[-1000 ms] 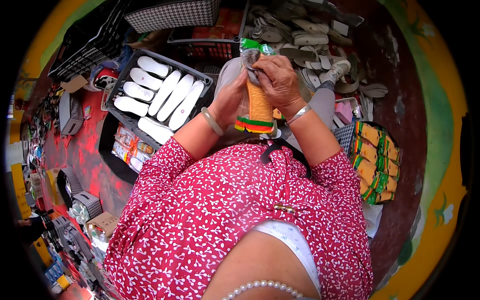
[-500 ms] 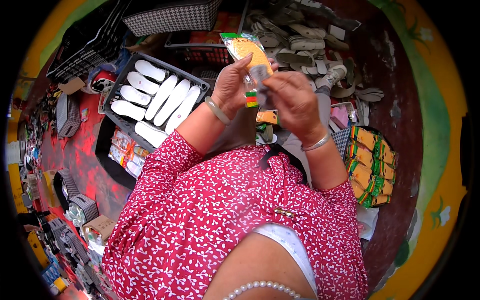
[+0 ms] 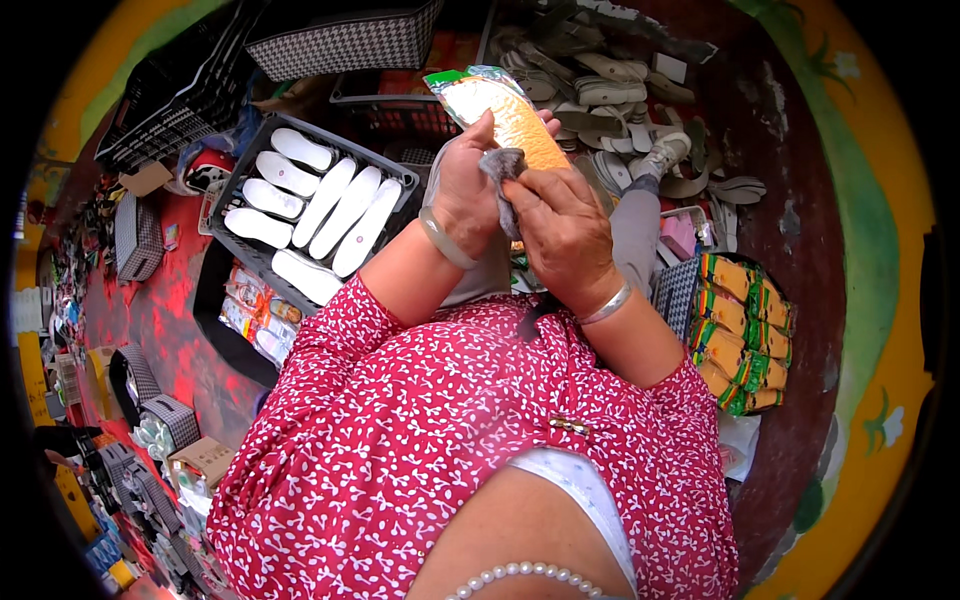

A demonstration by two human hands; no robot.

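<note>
My left hand (image 3: 465, 185) is closed around a clear plastic package (image 3: 500, 105) with an orange insole inside and a green top edge. Light glares off the plastic. In my right hand (image 3: 570, 235) a crumpled grey cloth (image 3: 503, 175) is pinched between thumb and fingers. The cloth lies against the lower part of the package, close to my left palm. Where the package's lower end goes is hidden behind the cloth and my right hand.
White insoles (image 3: 325, 205) fill a dark crate (image 3: 408, 180) at the left. Packaged orange insoles (image 3: 728, 315) stand in a houndstooth basket (image 3: 677, 292) at the right. Loose pale insoles (image 3: 612, 92) are piled beyond my hands. Another houndstooth basket (image 3: 345, 38) sits at the far left.
My right hand and the cloth have moved down and slightly left over the package. The package has tilted further, and its coloured lower end is now covered.
</note>
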